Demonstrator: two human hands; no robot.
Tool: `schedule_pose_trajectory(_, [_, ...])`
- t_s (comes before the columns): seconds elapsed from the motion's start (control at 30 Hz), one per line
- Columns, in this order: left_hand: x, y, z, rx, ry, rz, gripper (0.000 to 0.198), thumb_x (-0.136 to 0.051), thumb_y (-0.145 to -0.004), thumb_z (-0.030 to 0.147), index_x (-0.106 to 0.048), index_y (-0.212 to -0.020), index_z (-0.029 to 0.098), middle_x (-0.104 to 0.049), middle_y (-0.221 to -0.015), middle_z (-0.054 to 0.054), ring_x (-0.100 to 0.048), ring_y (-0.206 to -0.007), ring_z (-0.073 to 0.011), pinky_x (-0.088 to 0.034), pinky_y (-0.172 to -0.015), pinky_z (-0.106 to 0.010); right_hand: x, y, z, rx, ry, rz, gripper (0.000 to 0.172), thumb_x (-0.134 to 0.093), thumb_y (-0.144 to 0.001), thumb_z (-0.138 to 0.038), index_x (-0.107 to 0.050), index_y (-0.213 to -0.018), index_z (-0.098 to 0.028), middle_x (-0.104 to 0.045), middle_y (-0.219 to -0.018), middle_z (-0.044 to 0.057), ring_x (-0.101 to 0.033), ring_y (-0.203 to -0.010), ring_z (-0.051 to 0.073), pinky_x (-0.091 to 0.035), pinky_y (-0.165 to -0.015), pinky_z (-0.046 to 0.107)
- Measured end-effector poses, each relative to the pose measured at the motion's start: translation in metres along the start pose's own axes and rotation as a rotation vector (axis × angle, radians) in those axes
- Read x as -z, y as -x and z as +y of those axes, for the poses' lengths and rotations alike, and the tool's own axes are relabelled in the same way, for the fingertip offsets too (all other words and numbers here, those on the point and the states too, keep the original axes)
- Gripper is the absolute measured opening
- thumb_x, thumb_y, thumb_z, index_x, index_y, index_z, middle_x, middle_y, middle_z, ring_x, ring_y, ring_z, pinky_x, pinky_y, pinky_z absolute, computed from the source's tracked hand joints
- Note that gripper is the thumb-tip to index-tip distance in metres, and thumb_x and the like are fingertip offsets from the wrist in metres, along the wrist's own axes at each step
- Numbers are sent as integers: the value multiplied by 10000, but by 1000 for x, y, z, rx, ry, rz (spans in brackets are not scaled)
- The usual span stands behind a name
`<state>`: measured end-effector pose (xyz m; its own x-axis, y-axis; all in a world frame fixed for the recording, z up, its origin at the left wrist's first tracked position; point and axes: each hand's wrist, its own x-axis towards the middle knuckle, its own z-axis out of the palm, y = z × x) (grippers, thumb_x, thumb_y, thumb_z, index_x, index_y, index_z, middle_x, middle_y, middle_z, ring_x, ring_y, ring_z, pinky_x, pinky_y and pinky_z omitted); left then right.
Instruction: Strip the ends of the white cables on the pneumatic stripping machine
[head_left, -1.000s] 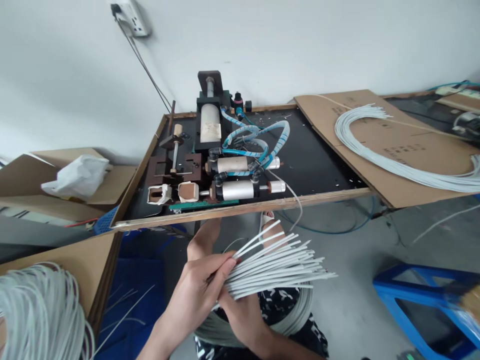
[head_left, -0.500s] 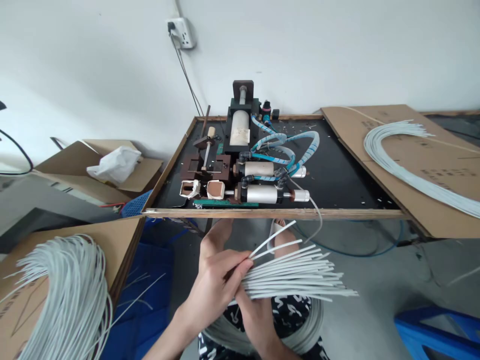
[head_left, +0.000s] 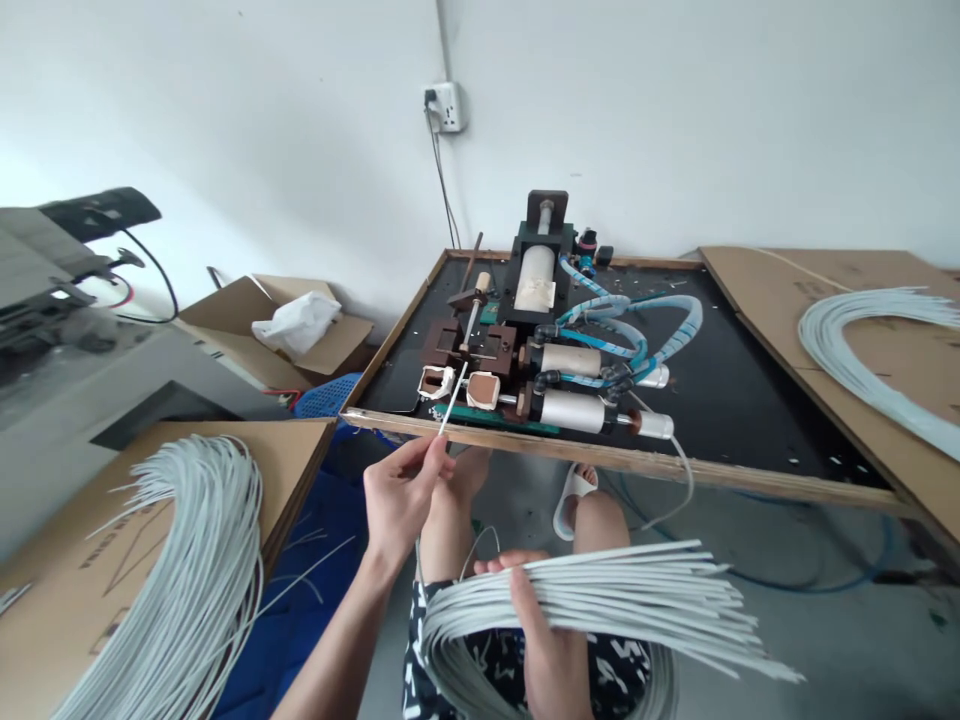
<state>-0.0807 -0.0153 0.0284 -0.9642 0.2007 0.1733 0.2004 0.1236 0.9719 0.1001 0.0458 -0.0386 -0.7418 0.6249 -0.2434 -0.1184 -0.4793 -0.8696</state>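
We see L hand [head_left: 401, 500] pinching one thin white wire [head_left: 452, 398]. R hand [head_left: 551, 640] closes around light, springy wire bundle [head_left: 600, 600]; we best hold mid-length.

Cylinders [head_left: 574, 411] on board [head_left: 750, 420] were satin metal; board frame [head_left: 600, 455] was rough wood; cardboard [head_left: 757, 300] right of board, matt paper; wires [head_left: 600, 600] below board, matt plastic.

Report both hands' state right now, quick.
Left hand: closed, pinching one white wire.
Right hand: closed around a bundle of white wires.
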Motion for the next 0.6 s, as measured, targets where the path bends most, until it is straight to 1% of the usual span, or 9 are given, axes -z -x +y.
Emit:
schedule_pose_trajectory(0.17, [-15, -6, -11, -32, 4, 77, 342, -723, -842, 480, -774, -823, 143, -696, -700, -22, -651, -591, -89, -509, -594, -81, -1, 1, 0, 45, 35, 1, 288, -636, -944, -560, -729, -985, -291, -729, -1013, 31, -723, -1048, 304, -608, -942, 420])
schedule_pose_trajectory(0.27, [-22, -7, -14, -36, -11, 87, 345, -715, -857, 483, -764, -832, 142, -709, -736, -23, -662, -607, -90, -510, -608, -87, -1, 1, 0, 61, 41, 7, 269, -637, -947, -542, -730, -974, -291, -734, -995, 34, -730, -1025, 306, -617, -925, 421])
schedule_pose_trajectory(0.43, [-25, -7, -13, -11, 2, 100, 354, -728, -848, 483, -751, -795, 134, -701, -704, -33, -653, -576, -99, -510, -584, -104, -1, -1, 1, 77, 19, 25, 261, -644, -951, -520, -737, -977, -277, -733, -992, 50, -733, -1007, 320, -632, -907, 445])
schedule_pose_trajectory(0.6, [-24, -5, -7, -6, 10, 96, 355, -731, -835, 470, -734, -747, 126, -685, -669, -45, -648, -566, -108, -515, -569, -112, 2, -4, 7, 57, -12, 2, 262, -649, -951, -511, -721, -982, -261, -728, -1001, 55, -727, -1029, 321, -623, -930, 457])
